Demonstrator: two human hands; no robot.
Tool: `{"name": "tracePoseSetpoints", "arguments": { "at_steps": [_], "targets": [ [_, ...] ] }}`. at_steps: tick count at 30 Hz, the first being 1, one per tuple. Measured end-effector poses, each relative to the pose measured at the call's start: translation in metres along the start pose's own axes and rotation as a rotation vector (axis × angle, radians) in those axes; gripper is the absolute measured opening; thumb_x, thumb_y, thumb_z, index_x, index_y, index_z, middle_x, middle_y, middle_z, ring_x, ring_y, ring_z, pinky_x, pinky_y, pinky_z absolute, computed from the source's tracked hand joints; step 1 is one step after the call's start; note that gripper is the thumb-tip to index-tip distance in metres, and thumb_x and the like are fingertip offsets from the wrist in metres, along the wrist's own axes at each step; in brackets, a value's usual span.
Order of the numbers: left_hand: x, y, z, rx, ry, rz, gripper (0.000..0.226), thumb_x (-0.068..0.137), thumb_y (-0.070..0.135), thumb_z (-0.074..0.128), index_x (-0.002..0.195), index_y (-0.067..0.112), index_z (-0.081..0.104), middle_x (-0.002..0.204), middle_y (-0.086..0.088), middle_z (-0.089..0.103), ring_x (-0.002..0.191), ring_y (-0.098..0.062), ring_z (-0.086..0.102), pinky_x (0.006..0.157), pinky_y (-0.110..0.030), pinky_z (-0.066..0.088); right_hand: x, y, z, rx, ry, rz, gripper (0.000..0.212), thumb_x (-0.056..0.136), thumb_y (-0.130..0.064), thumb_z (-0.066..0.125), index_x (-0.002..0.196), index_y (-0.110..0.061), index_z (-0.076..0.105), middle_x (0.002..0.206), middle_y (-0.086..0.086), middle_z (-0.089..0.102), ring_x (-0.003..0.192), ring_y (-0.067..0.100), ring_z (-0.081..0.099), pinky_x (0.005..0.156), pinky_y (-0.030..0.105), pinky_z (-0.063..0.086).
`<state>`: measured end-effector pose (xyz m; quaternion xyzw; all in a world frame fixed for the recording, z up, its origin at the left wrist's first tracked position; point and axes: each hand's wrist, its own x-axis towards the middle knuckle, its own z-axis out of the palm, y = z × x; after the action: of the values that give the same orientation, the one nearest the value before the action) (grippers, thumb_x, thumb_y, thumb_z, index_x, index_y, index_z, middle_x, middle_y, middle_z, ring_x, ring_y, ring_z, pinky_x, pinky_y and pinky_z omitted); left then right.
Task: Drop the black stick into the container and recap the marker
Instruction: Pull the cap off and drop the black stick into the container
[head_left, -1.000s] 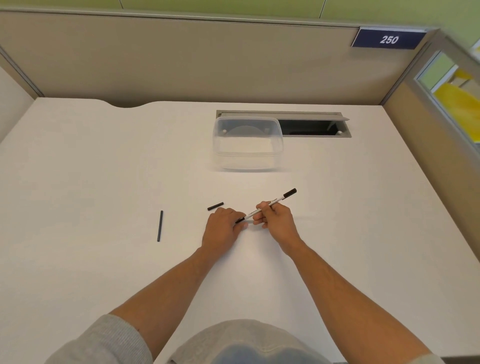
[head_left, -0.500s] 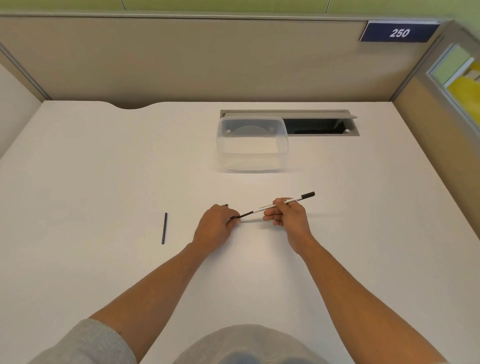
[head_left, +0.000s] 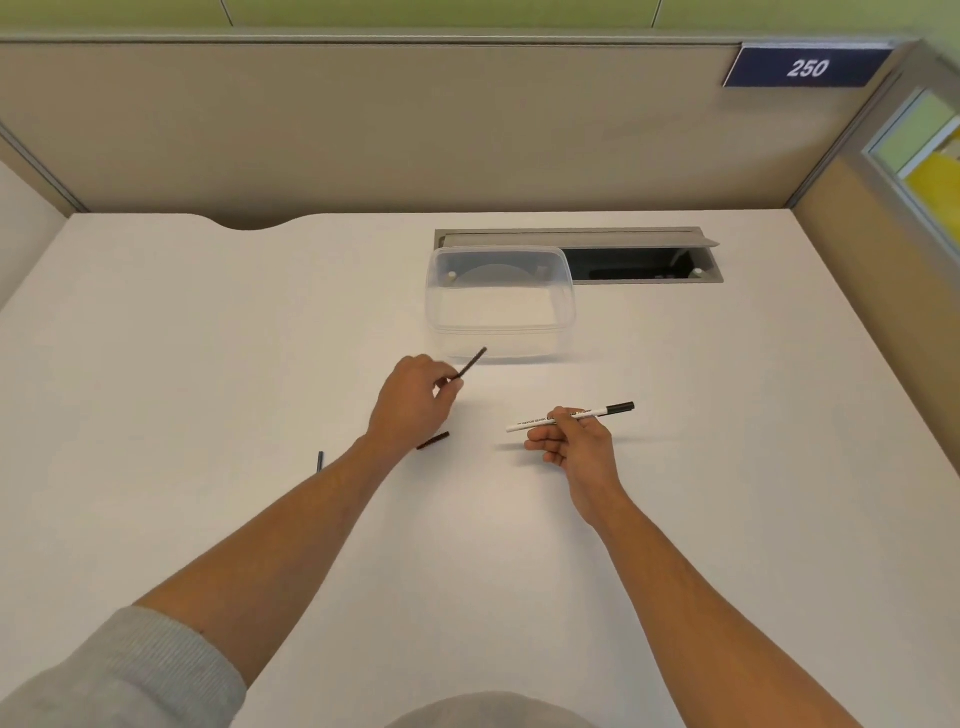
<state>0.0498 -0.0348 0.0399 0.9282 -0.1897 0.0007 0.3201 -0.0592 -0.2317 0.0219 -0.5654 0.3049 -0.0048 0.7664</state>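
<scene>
My left hand (head_left: 413, 400) pinches a thin black stick (head_left: 472, 362) that points up and right toward the clear plastic container (head_left: 566, 312), just short of its near wall. My right hand (head_left: 576, 441) holds a white marker (head_left: 530, 422) level above the desk; its left end is open and white, its right end is black. A short black cap (head_left: 432, 440) lies on the desk just below my left wrist.
A second thin black stick (head_left: 320, 460) lies on the white desk (head_left: 208, 364), partly hidden by my left forearm. Behind the container is an open grey cable slot (head_left: 644, 260). Beige partition walls close the desk at the back and right.
The black stick came out of the marker's left end. My left hand carried it up and away toward the container, while my right hand moved right with the marker. The cap is uncovered again.
</scene>
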Motion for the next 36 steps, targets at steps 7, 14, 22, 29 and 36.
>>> {"name": "tracePoseSetpoints", "arguments": {
  "at_steps": [7, 14, 22, 29, 36],
  "targets": [
    [0.077, 0.029, -0.008, -0.026, -0.010, -0.097, 0.021, 0.087, 0.023, 0.064, 0.104, 0.011, 0.070, 0.083, -0.004, 0.070, 0.078, -0.021, 0.061, 0.077, -0.027, 0.047, 0.015, -0.003, 0.004, 0.009, 0.005, 0.017, 0.012, 0.094, -0.020, 0.052, 0.087, -0.016, 0.061, 0.070, 0.008, 0.074, 0.065, 0.023, 0.070, 0.056, 0.026, 0.045],
    [0.131, 0.038, 0.004, 0.098, -0.122, -0.215, 0.032, 0.086, 0.019, 0.061, 0.117, 0.013, 0.062, 0.114, -0.015, 0.065, 0.094, -0.033, 0.062, 0.077, -0.034, 0.050, 0.029, -0.005, 0.009, 0.006, -0.012, 0.020, 0.012, 0.095, -0.021, 0.051, 0.090, -0.015, 0.059, 0.071, 0.010, 0.073, 0.065, 0.024, 0.069, 0.057, 0.027, 0.044],
    [0.157, 0.036, 0.017, 0.198, -0.241, -0.266, 0.025, 0.086, 0.018, 0.060, 0.108, 0.005, 0.058, 0.113, -0.015, 0.058, 0.092, -0.031, 0.059, 0.070, -0.035, 0.049, 0.039, -0.008, 0.008, -0.006, -0.012, 0.000, 0.014, 0.096, -0.022, 0.049, 0.089, -0.015, 0.059, 0.073, 0.011, 0.073, 0.067, 0.024, 0.069, 0.058, 0.028, 0.043],
    [0.149, 0.036, 0.015, 0.148, -0.113, -0.265, 0.024, 0.089, 0.024, 0.057, 0.105, 0.007, 0.064, 0.102, -0.014, 0.066, 0.088, -0.032, 0.062, 0.072, -0.036, 0.053, 0.040, -0.008, 0.011, -0.004, -0.018, 0.000, 0.013, 0.096, -0.021, 0.049, 0.089, -0.015, 0.058, 0.070, 0.009, 0.073, 0.064, 0.023, 0.069, 0.056, 0.027, 0.043],
    [0.110, 0.027, -0.013, -0.087, 0.219, -0.243, 0.014, 0.090, 0.018, 0.056, 0.096, 0.012, 0.067, 0.089, -0.007, 0.071, 0.074, -0.021, 0.060, 0.067, -0.027, 0.046, 0.029, -0.009, 0.016, 0.019, -0.019, 0.011, 0.012, 0.095, -0.021, 0.051, 0.089, -0.016, 0.059, 0.069, 0.007, 0.073, 0.063, 0.022, 0.070, 0.058, 0.028, 0.044]
  ]
}}
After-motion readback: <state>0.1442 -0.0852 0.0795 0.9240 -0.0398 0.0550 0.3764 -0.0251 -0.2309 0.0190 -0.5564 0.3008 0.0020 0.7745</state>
